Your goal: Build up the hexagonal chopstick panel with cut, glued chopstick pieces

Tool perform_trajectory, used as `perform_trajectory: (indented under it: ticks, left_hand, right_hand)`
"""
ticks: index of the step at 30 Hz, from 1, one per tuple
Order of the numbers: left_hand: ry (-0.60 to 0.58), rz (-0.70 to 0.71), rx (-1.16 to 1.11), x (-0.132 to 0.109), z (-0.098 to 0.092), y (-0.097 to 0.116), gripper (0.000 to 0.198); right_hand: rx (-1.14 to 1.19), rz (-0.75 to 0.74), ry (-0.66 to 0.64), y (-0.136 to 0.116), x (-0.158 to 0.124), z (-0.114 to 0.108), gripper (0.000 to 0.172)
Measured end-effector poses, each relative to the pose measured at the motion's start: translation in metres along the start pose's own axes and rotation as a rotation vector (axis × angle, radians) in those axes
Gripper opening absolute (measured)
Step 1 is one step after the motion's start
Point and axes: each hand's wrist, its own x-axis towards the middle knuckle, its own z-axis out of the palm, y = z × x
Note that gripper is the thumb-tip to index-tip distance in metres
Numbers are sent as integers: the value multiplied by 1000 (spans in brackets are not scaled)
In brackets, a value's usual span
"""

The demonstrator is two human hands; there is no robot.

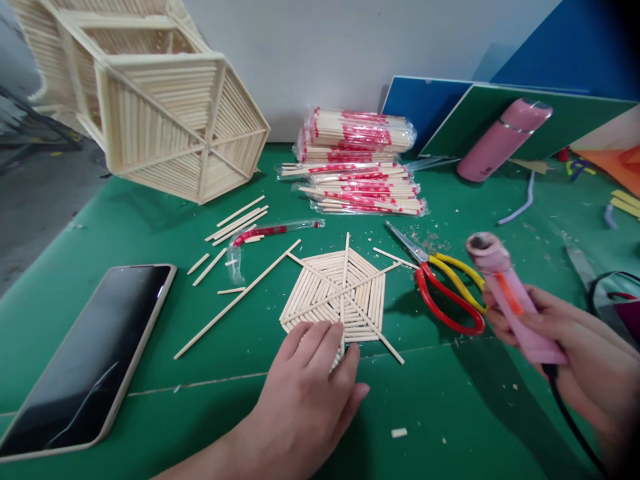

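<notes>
A flat hexagonal stick panel lies mid-bench. The left hand presses its 6 o'clock edge, fingers flat and open, gripping nothing. Red-and-yellow scissors lie at 3 o'clock. Beyond them the right hand has its fingers closed round a pink tool. Wrapped chopstick packs sit at 12 o'clock, their red print too small to read. A phone lies at 8 o'clock.

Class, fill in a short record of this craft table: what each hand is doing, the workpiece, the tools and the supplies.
Workpiece: flat hexagonal panel of wooden sticks on green mat
Left hand: flat on the panel's near edge
Right hand: grips a pink glue gun with black cord
Tool nearby: red-and-yellow-handled scissors, right of panel
Supplies: wrapped packs of wooden chopsticks, behind
Also: black smartphone, far left
</notes>
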Motion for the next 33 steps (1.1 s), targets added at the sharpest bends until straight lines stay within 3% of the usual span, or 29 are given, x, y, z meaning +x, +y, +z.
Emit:
perform_trajectory:
  ticks: [3, 7, 10, 14, 21, 33]
  left_hand:
    - [29, 17, -29, -2, 0, -1, 26]
    - [92, 21, -68, -5, 1, -2, 23]
    - [131, 4, -86, -7, 3, -3, 23]
    - [169, 3, -98, -7, 3, -3, 22]
    - [57, -3, -106, -1, -5, -6, 19]
    - [47, 5, -70, -1, -4, -6, 20]
  right_hand:
    - [-42, 17, -295, -5, -15, 13, 51]
    - [-173, -46, -440, 1, -20, 13, 41]
    - [-300, -103, -487, 13, -22, 8, 37]
    - [-430, -200, -489, 27, -27, 4, 45]
    - [-599, -325, -561, 30, -38, 7, 42]
    - [-734, -383, -599, 32, -42, 7, 40]
